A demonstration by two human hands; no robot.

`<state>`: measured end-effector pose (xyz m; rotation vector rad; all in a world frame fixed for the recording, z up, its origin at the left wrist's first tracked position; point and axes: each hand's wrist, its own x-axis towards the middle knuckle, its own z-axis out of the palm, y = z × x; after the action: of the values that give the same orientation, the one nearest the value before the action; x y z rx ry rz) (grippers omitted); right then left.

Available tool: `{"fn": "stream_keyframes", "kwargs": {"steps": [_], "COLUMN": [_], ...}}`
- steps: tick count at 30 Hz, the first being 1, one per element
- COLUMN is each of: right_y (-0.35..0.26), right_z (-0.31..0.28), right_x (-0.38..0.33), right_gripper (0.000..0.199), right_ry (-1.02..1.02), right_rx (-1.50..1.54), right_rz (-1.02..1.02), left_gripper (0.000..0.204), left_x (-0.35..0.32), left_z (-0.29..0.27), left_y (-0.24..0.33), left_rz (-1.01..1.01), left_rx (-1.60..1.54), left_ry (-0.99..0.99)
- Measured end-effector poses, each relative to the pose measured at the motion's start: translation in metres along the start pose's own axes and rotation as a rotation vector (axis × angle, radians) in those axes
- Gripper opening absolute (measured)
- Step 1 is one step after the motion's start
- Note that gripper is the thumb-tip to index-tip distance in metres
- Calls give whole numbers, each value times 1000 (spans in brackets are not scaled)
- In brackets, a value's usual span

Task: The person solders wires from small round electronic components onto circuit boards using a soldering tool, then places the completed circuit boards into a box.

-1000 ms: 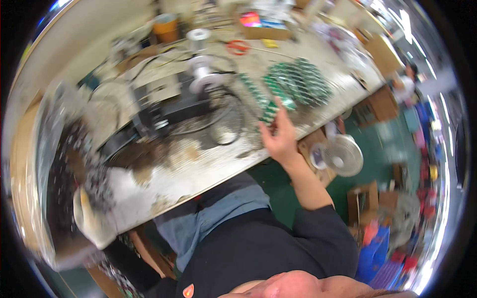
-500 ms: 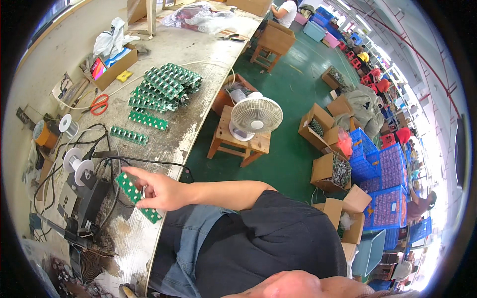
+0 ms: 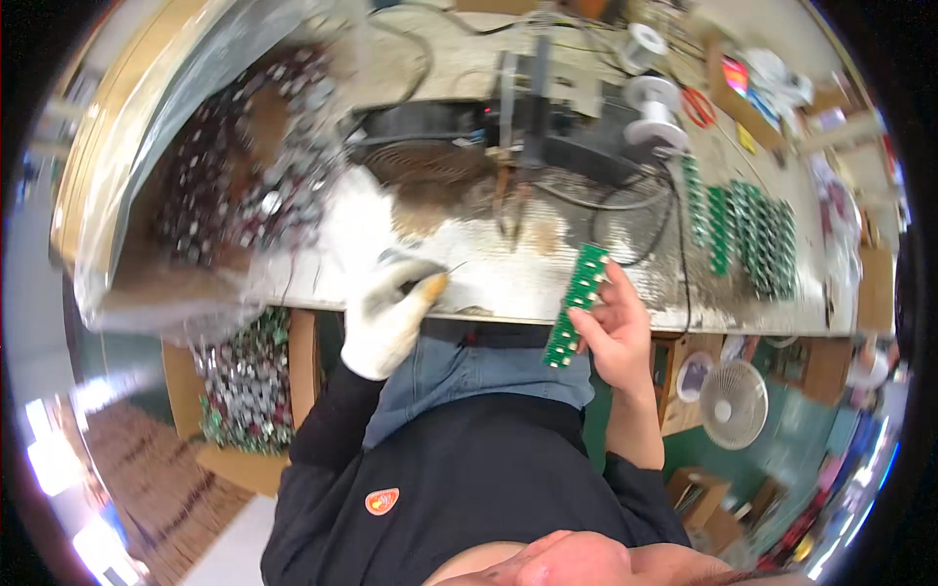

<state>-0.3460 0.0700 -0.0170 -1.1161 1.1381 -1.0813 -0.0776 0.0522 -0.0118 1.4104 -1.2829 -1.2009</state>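
Observation:
My right hand (image 3: 616,327) is bare and grips a long green circuit-board strip (image 3: 576,304), held tilted over the near edge of the workbench (image 3: 508,283). My left hand (image 3: 389,313) wears a white work glove and pinches a small thin part with wire leads at its fingertips, just left of the strip. Behind both hands stands a dark soldering device (image 3: 528,117) with a tip pointing down at the stained bench top.
Rows of green board strips (image 3: 747,230) lie at the right of the bench. A clear bag of small components (image 3: 244,166) sits at the left. Solder spools (image 3: 653,103), red scissors (image 3: 698,105) and cables are at the back. A fan (image 3: 733,402) stands on the floor, right.
The view swung from the right side of the bench to its left part. My right hand carried the green strip along. My gloved left hand has come into view with a small part.

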Motion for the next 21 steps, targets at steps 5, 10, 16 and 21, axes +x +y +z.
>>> {"fn": "stream_keyframes", "kwargs": {"steps": [5, 10, 16, 21], "right_y": [6, 5, 5, 6], "right_z": [17, 38, 45, 48], "right_x": [7, 13, 19, 21], "right_gripper": [68, 67, 67, 68], "right_ry": [-76, -99, -195, -218], "right_rx": [47, 94, 74, 50], "right_rz": [62, 131, 150, 138], "left_gripper": [19, 17, 18, 19], "left_x": [3, 6, 12, 15], "left_z": [-3, 14, 23, 29], "left_y": [-2, -5, 1, 4], "left_rz": [59, 10, 20, -178], "left_rx": [79, 72, 120, -79], "left_ry": [-35, -21, -80, -179]}}
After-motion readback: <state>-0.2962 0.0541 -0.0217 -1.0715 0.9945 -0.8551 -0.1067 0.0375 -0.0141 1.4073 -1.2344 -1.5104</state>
